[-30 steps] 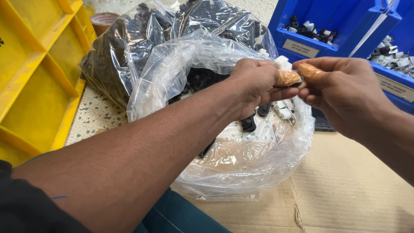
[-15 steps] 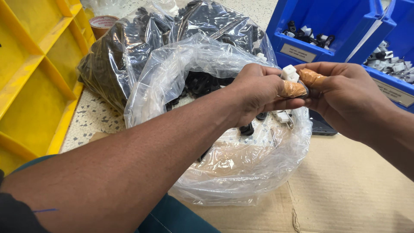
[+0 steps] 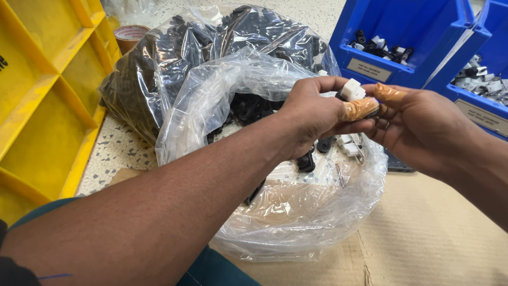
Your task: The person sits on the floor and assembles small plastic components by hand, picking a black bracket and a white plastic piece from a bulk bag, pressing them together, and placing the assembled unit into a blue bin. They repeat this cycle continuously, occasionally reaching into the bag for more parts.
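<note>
My left hand (image 3: 312,114) and my right hand (image 3: 423,127) meet above an open clear plastic bag (image 3: 296,212). Together they pinch a small white plastic part (image 3: 351,89), with a dark piece just under it. Brown tape wraps my left thumb and my right thumb tip. Loose black and white small parts (image 3: 328,145) lie inside the bag below the hands. The underside of the held part is hidden by my fingers.
A second clear bag full of black parts (image 3: 211,47) lies behind. Blue bins (image 3: 402,32) with small black and white parts stand at the back right. A yellow tray (image 3: 42,95) is at the left, a tape roll (image 3: 129,34) beyond it. Cardboard (image 3: 434,238) covers the front.
Both hands stay together on the white part. The part sits a little higher between the fingertips, and the view has shifted slightly.
</note>
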